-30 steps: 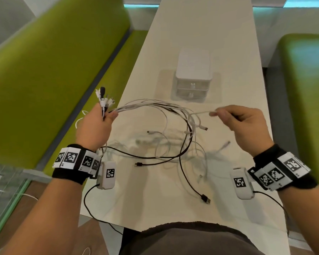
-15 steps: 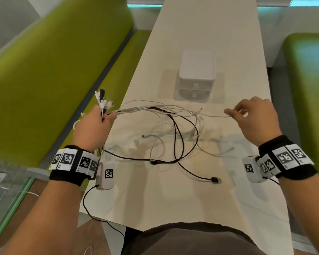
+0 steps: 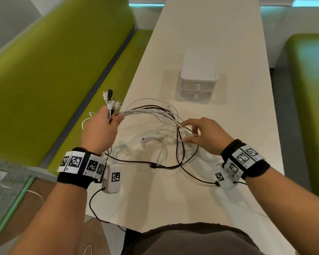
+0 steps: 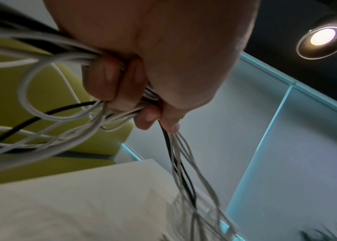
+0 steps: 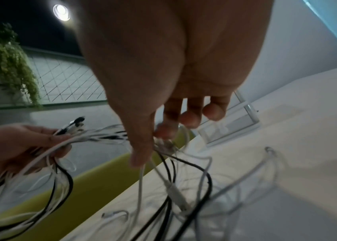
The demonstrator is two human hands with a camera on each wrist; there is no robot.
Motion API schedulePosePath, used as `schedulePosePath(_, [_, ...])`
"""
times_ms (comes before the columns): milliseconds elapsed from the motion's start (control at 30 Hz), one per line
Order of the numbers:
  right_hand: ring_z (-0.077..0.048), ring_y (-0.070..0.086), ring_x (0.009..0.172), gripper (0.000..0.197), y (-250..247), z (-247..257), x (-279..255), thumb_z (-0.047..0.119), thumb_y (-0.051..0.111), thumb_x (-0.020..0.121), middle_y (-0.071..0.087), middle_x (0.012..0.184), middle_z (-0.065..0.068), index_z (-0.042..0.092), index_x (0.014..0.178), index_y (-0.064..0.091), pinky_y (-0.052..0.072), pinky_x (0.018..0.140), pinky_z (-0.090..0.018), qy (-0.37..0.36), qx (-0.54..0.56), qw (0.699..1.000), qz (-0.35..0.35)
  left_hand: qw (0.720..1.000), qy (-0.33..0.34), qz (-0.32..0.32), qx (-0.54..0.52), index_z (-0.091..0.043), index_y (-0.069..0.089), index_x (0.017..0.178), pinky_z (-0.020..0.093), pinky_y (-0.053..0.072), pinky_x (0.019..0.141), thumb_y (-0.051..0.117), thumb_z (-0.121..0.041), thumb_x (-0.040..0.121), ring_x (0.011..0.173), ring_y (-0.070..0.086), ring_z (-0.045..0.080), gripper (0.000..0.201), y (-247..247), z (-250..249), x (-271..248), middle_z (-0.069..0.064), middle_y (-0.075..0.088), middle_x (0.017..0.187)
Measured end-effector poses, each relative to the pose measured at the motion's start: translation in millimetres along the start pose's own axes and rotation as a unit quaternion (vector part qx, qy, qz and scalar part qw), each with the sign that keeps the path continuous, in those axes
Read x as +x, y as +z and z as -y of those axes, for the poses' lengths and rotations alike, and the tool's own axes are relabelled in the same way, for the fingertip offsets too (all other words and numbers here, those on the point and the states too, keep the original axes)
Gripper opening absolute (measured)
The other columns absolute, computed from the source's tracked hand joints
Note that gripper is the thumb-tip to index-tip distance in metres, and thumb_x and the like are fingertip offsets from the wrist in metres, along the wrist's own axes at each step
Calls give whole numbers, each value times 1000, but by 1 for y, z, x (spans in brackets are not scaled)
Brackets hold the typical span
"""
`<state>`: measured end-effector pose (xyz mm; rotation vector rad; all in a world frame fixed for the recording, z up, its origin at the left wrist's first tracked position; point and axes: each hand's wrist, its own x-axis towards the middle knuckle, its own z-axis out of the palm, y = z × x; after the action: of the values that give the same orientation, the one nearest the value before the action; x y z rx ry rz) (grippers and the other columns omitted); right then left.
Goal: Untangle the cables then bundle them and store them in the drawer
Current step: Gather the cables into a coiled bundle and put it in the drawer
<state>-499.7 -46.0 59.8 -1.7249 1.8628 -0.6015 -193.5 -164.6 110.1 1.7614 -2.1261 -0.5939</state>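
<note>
Several white cables [image 3: 151, 112] and a black cable [image 3: 177, 150] lie tangled on the white table [image 3: 182, 203]. My left hand [image 3: 114, 119] is raised at the table's left edge and grips a bunch of them, plug ends [image 3: 110, 100] sticking up above the fist. The left wrist view shows the fingers [image 4: 110, 84] curled tight round the strands [image 4: 46, 57]. My right hand [image 3: 189, 130] is low over the middle of the tangle. Its thumb and forefinger [image 5: 163, 132] pinch white cables [image 5: 141, 182] where they cross. The small white drawer unit [image 3: 198, 70] stands beyond, both drawers closed.
A green bench [image 3: 44, 70] runs along the table's left side and another green seat [image 3: 311, 92] is on the right. A loose black plug [image 3: 217, 183] lies near my right wrist. My lap is at the table's near edge.
My right hand let the white cable end go, swung left and down from the right side, and now pinches cables in the middle of the tangle. The left hand held its bunch in place.
</note>
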Motion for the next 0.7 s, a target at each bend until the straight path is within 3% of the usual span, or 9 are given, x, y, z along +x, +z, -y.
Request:
schedulePosePath(133, [-7, 48, 53, 10, -12, -6, -11, 42, 69, 93, 53, 58, 7, 35, 96, 63, 42, 63, -32, 44, 19, 997, -56, 999, -33, -3, 24, -25, 54, 115, 50, 52, 82, 50, -55, 98, 90, 61, 34, 34, -11, 17, 3, 1, 65, 92])
schedulePosePath(200, [-5, 53, 63, 37, -19, -15, -14, 70, 62, 87, 59, 59, 10, 34, 79, 65, 40, 81, -34, 55, -65, 995, -53, 999, -32, 5, 25, -26, 54, 114, 46, 51, 79, 52, -54, 98, 90, 60, 32, 33, -11, 15, 0, -1, 65, 93])
schedulePosePath(267, [-5, 57, 85, 45, -27, -17, -15, 78, 52, 87, 67, 70, 15, 38, 74, 67, 32, 96, -38, 51, -81, 994, -60, 999, -24, 12, 17, -27, 55, 118, 47, 51, 83, 53, -53, 99, 94, 61, 31, 33, -7, 12, -2, -2, 67, 99])
schedulePosePath(367, [-7, 67, 91, 33, -44, -18, -21, 49, 42, 106, 74, 73, 11, 38, 98, 72, 44, 93, -21, 112, 84, 984, -106, 1000, -30, 2, -2, -27, 55, 118, 51, 52, 86, 52, -55, 98, 95, 62, 32, 34, -6, 15, -2, -1, 68, 100])
schedulePosePath(400, [-10, 71, 81, 30, -49, -20, -23, 39, 42, 108, 73, 65, 5, 33, 108, 71, 51, 86, -21, 134, 143, 969, -150, 999, -39, 0, -1, -27, 55, 117, 51, 52, 86, 52, -55, 98, 94, 62, 33, 34, -7, 17, -2, 0, 67, 99])
schedulePosePath(467, [-17, 68, 54, 24, -57, -30, -26, 24, 48, 105, 68, 60, -4, 22, 124, 62, 61, 74, -38, 204, 239, 916, -250, 999, -46, 4, 9, -26, 55, 116, 51, 52, 86, 52, -54, 98, 95, 61, 34, 34, -9, 21, -4, 1, 67, 99])
schedulePosePath(533, [-17, 64, 46, 51, -63, -40, -29, 16, 61, 98, 69, 81, -13, 17, 145, 40, 61, 61, -37, 281, 299, 869, -275, 999, -34, 12, 8, -26, 55, 118, 50, 52, 85, 52, -53, 99, 94, 61, 31, 33, -11, 20, -7, 0, 67, 99])
schedulePosePath(600, [-23, 70, 63, 96, -65, -49, -29, 16, 77, 88, 64, 111, -15, 28, 158, 12, 62, 62, -36, 328, 280, 868, -247, 1000, -19, 18, -3, -26, 55, 118, 51, 53, 84, 51, -51, 99, 91, 62, 29, 32, -12, 16, -10, -1, 67, 97])
schedulePosePath(700, [-30, 62, 114, 125, -69, -48, -29, 22, 92, 72, 45, 143, -12, 42, 157, 3, 56, 95, -50, 290, 179, 909, -240, 1000, 8, 25, -11, -28, 54, 122, 53, 53, 87, 52, -50, 99, 98, 63, 28, 32, -15, 4, -14, -2, 69, 105])
